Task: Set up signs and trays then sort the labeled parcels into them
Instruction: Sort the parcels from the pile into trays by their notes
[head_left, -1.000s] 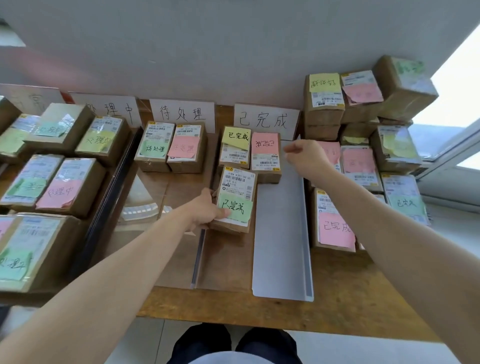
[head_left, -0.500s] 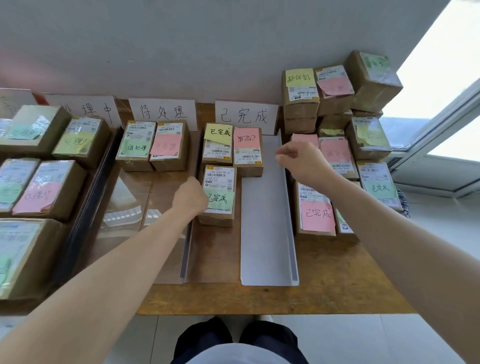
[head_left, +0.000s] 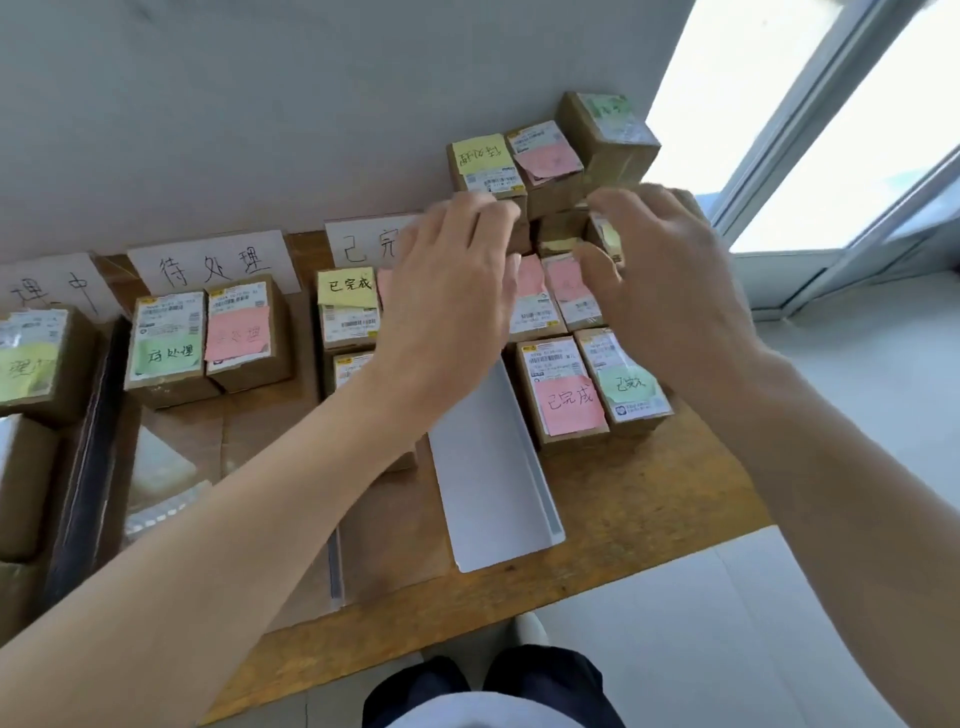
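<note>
Both hands reach over the table toward the stack of unsorted parcels (head_left: 550, 171) at the back right. My left hand (head_left: 447, 291) is open, fingers spread, its tips at the parcel with a yellow note (head_left: 485, 161). My right hand (head_left: 660, 270) is open too, fingers curled around a small parcel (head_left: 602, 236) lower in the stack; whether it touches is unclear. White signs (head_left: 218, 262) stand against the wall. Below them lie sorted parcels: a green-note one (head_left: 166, 343), a pink-note one (head_left: 241, 332), a yellow-note one (head_left: 348, 306). A white tray (head_left: 493, 478) lies empty.
Two loose parcels with pink (head_left: 569, 395) and green (head_left: 626, 384) notes sit right of the tray. More boxes (head_left: 31, 364) fill a dark tray (head_left: 88, 457) at the left. A window frame (head_left: 831, 156) rises at the right. The wooden table's front edge (head_left: 519, 603) is near my legs.
My left hand let go of the green-note parcel in the middle tray and swung up to the right. My right hand opened and rose toward the stack. The view turned right.
</note>
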